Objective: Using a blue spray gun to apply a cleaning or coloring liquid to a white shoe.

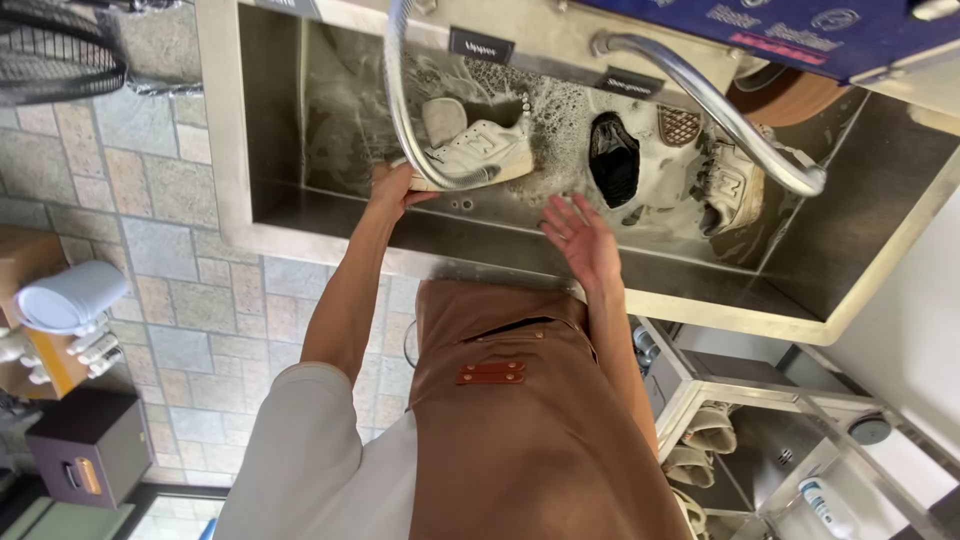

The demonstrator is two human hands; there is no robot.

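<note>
My left hand (392,186) grips the heel end of a white sneaker (480,152) and holds it over the foamy steel sink (500,255). My right hand (582,236) is open with the palm up and the fingers spread, just above the sink's front edge and holding nothing. A second white sneaker (732,186) lies in the suds at the right. Between the two shoes lies a black item (613,160), and a pale insole (443,118) rests behind the held shoe. I wear a brown apron (520,420).
A curved metal tap (720,105) and a flexible hose (398,100) hang over the sink. A brown brush (680,125) sits in the foam. A metal rack (700,400) at the lower right holds shoes (712,428). A cardboard box (30,300) and a dark box (85,455) stand on the tiled floor at the left.
</note>
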